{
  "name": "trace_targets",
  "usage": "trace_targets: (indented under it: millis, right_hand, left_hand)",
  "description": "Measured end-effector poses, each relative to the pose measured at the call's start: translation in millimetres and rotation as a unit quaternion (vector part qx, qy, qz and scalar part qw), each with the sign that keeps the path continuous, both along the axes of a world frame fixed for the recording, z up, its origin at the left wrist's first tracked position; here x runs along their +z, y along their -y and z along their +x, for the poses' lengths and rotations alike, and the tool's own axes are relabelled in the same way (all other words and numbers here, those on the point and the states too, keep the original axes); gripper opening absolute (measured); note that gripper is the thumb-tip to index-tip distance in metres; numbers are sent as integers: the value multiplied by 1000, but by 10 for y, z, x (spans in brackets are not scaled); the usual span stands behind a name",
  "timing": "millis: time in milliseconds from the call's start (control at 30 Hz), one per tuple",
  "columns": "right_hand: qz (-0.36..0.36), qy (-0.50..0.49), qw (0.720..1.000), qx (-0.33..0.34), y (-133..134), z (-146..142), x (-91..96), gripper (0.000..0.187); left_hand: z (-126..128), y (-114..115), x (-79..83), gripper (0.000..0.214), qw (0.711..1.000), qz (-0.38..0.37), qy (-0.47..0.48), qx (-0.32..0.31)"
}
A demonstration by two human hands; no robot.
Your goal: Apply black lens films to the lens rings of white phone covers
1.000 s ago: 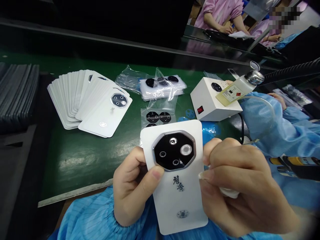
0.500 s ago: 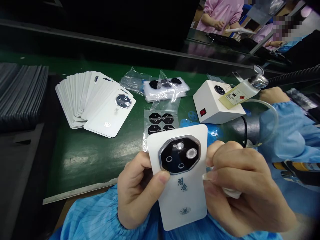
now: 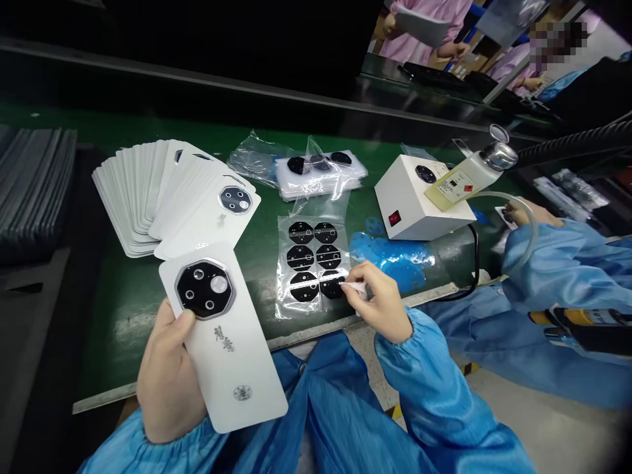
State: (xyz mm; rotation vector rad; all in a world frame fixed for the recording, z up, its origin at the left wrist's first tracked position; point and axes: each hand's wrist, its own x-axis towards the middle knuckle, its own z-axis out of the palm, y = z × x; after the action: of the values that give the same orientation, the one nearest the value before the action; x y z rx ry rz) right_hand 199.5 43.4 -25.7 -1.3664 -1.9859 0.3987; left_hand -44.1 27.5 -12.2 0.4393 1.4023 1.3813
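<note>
My left hand [image 3: 168, 375] grips a white phone back cover [image 3: 237, 355] low on the left, its thumb on the cover's face. A black octagonal camera lens panel [image 3: 204, 288] with a metal rim sits in the cover's upper part. My right hand [image 3: 380, 303] pinches a small white wipe [image 3: 359, 288]. The wipe's tip is at or touching the lower right black lens piece on a clear film sheet of black lens pieces [image 3: 311, 263]. Whether it touches cannot be told exactly.
A fanned stack of white covers [image 3: 148, 191] and a film-wrapped tray of lens pieces [image 3: 320, 174] lie on the green bench. A white switch box [image 3: 419, 197] and a metal-capped dispensing bottle [image 3: 474, 168] stand right. A co-worker's blue sleeve [image 3: 563, 257] reaches in from the right.
My hands have separated. The left has carried the cover leftward, and the right has moved away from the cover with the wipe, over to the film sheet.
</note>
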Motion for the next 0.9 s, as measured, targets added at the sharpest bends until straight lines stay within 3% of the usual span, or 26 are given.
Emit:
trace_targets:
  millis: [100,167,333,500,667,800,900]
  right_hand:
    - [-7,28,999,40,15,67,-103,9]
    - [-11,50,997,58,28,139,-111,8]
    - [-27,100,992,76,25,321,-167,8]
    - [-38,126,986,99,23,356,-238,8]
    - [-40,144,986,73,6,340,-117,10]
    - [-59,174,981,59,-70,218,-43,15]
    - [-95,210,971,60,-129,122,-40,23]
  left_hand:
    - [-22,21,10,37,991,-80,107,-13]
    - [-20,27,11,48,978,-72,185,-69]
    - [64,25,-9,43,941,-39,302,-151]
    - [258,19,65,51,910,-112,371,-147]
    - [365,-8,133,59,903,-114,396,-124]
    - [462,18,184,59,907,-78,376,-174]
    - [532,98,242,64,880,-6,408,-244]
